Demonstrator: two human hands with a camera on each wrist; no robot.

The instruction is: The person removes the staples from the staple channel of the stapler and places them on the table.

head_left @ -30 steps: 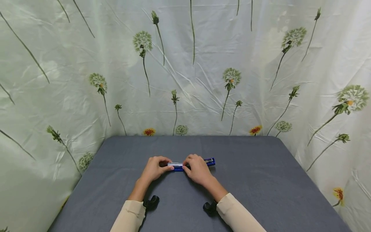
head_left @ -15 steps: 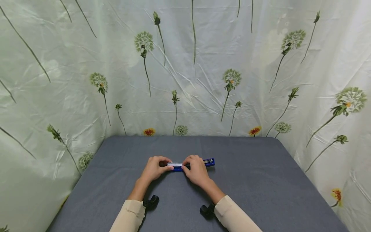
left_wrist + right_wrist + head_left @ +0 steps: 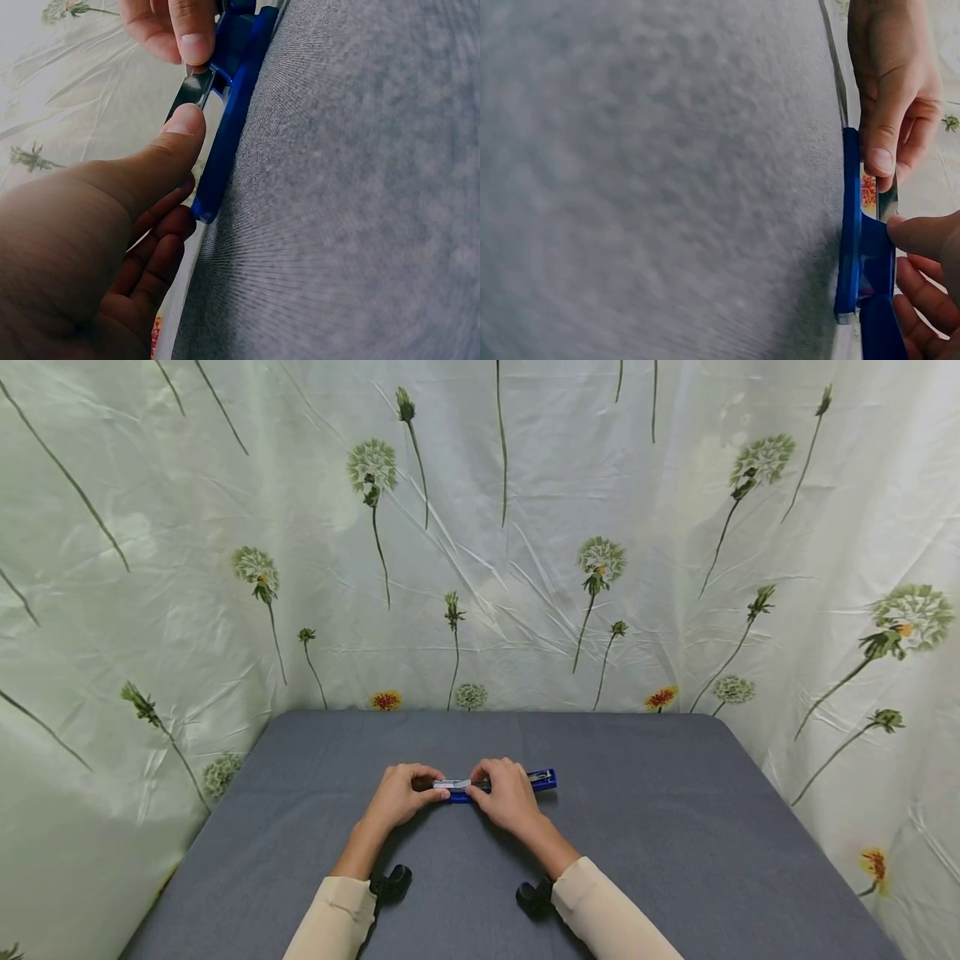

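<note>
A blue stapler (image 3: 545, 779) lies opened out on the table, its top swung back to the right. My left hand (image 3: 397, 793) pinches the stapler's front end, with its thumb on the metal magazine (image 3: 191, 88) and other fingers by the blue base (image 3: 229, 142). My right hand (image 3: 510, 797) covers the middle of the stapler. Its thumb and fingertip pinch at a silvery strip of staples (image 3: 463, 783) over the magazine, mostly hidden by the fingers. In the right wrist view, the right thumb sits right at the top of the blue hinge part (image 3: 874, 247).
A dark grey cloth covers the table (image 3: 637, 827). Behind it hangs a pale curtain (image 3: 525, 610) printed with dandelions. Black wrist mounts (image 3: 392, 885) sit below both hands, near the cream sleeves (image 3: 330, 918).
My right fingertips have shifted slightly left along the magazine, and the right forearm has moved a little left. The silvery strip now looks angled at its right end. The left hand stays put.
</note>
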